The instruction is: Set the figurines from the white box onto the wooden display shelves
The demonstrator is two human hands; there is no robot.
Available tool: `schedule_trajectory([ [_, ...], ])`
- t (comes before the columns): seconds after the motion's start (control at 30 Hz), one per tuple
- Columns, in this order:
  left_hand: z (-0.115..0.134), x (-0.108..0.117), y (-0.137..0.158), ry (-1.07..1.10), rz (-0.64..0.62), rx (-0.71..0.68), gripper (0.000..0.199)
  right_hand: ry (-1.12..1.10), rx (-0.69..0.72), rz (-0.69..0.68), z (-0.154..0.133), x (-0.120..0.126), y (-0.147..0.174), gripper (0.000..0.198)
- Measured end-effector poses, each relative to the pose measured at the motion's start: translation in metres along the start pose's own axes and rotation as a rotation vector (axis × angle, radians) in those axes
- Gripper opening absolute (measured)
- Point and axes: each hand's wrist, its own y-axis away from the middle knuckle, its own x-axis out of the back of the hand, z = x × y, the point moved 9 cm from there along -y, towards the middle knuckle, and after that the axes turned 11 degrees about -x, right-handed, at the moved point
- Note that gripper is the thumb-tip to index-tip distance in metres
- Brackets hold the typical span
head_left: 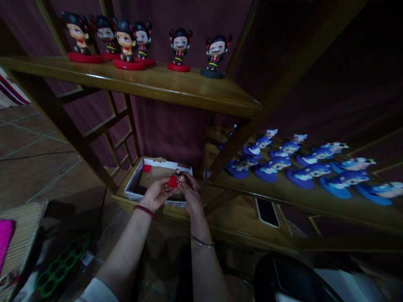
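Observation:
Over the front of a shallow white cardboard box (pixel 134 181), my two hands are close together. My left hand (pixel 157 193), with a red bead bracelet, has its fingers closed on a red round base (pixel 172 181). A small dark-haired figurine (pixel 179 176) lies against that base; whether the two are joined, I cannot tell. My right hand (pixel 192 193) is closed around the figurine from the right, its fingertips partly hidden. Another red disc (pixel 146 168) rests in the box's far left corner.
Several black-haired figurines (pixel 180 48) stand on the wooden shelf (pixel 151 82) above. Blue figurines (pixel 310 173) in rows fill the right shelf. A phone (pixel 267 212) lies on the lower board. A green tray with round holes (pixel 63 266) sits at lower left.

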Motion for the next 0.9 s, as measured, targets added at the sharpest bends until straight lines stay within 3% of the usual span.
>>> schedule_trajectory([
  [0.13,-0.001,-0.003,0.003,0.016,-0.032,0.002,0.016,-0.219,-0.071,0.01,-0.003,0.004,0.005,0.038],
  [0.9,0.016,0.003,0.011,-0.048,-0.066,-0.055,0.018,-0.303,-0.132,-0.084,-0.004,-0.011,0.006,0.031],
])
